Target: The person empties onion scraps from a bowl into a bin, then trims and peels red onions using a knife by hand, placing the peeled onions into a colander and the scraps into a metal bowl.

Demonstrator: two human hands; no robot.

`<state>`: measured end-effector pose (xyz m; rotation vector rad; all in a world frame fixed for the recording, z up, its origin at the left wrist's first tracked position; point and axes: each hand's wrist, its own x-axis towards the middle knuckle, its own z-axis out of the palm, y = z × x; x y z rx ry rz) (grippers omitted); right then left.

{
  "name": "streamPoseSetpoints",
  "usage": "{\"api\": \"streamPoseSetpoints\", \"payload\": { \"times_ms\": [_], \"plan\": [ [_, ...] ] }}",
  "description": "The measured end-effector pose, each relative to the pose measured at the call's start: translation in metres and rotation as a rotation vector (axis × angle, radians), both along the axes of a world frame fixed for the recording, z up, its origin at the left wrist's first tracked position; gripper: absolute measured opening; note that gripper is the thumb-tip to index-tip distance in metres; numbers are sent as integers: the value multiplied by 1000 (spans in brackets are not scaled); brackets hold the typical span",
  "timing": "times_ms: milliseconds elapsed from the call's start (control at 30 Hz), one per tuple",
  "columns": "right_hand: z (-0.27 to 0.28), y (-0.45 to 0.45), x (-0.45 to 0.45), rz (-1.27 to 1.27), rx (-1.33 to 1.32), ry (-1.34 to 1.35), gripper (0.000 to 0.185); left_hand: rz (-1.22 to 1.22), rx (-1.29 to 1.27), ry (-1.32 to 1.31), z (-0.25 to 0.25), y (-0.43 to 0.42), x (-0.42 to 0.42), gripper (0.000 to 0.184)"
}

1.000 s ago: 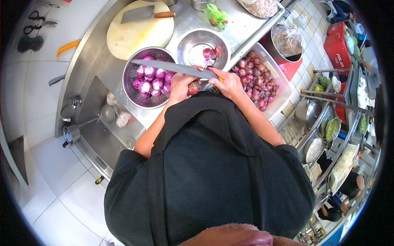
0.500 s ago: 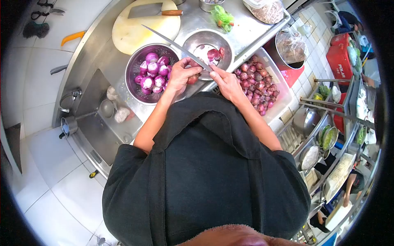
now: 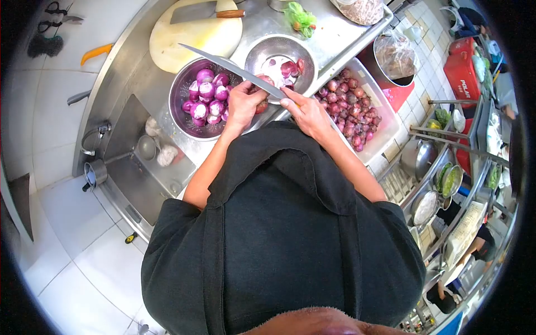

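Observation:
A long knife (image 3: 223, 62) is in my right hand (image 3: 304, 114), its blade pointing up and left across the front of a metal bowl (image 3: 252, 53). My left hand (image 3: 243, 107) has its fingers closed around a reddish onion (image 3: 261, 106), partly hidden by the fingers and blade. Onion skins (image 3: 290, 69) lie in the bowl. Left of it stands a perforated colander (image 3: 175, 109) of peeled purple onions (image 3: 207, 92). To the right, a white plastic bin (image 3: 389, 131) holds many unpeeled onions (image 3: 350, 106).
A round cutting board (image 3: 167, 49) carries a cleaver (image 3: 194, 12). Beside it lies a green plastic bag (image 3: 300, 21). A sink (image 3: 137, 187) with a tap (image 3: 92, 134) is at left. A bag-lined bucket (image 3: 412, 77) stands beyond the bin. Another person (image 3: 484, 245) is among the right shelves.
The knife has shifted left, and its blade now lies lower and more broadside over the onion. Both hands stay close together; the whole view has moved slightly.

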<state>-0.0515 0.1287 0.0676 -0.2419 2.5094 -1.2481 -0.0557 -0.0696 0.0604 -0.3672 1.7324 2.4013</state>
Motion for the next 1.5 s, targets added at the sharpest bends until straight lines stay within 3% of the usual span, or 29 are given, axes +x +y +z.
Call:
{"api": "streamPoseSetpoints", "payload": {
  "times_ms": [67,233,333,467,567,667,733,867,1100,1200,1267,1400,1500],
  "plan": [
    [6,-4,0,8,-4,8,63,-92,-52,-53,5,-1,6,25],
    [7,-18,-5,-41,-146,94,63,-16,-205,96,-8,13,8,31],
    [15,-23,-12,-72,-314,40,60,-11,-669,327,-3,15,4,40],
    [11,-29,-18,-223,-374,-40,62,155,-655,529,6,33,4,43],
    [-1,-13,-31,-328,-601,-640,67,-21,-430,339,-10,16,2,52],
    [23,-7,-38,-416,-746,-835,69,-176,-48,88,-15,-4,-8,58],
    [18,-8,-39,-421,-687,-781,70,-181,215,37,-18,-4,-12,59],
    [14,-20,-36,-422,-515,-613,71,-50,8,16,-27,10,-19,53],
    [-4,-18,-47,-499,-591,-746,68,34,213,13,-39,6,-18,41],
    [-19,-9,-54,-526,-566,-732,67,-36,358,-14,-31,-2,-14,39],
    [-24,-2,-55,-462,-550,-703,66,-89,616,-43,-33,-11,-16,40],
    [11,-4,-46,-231,-353,-388,57,-112,976,-233,-20,-20,-16,41],
    [6,-7,-42,-86,-340,-152,56,-110,966,-239,-21,-17,-17,35]
  ]
}}
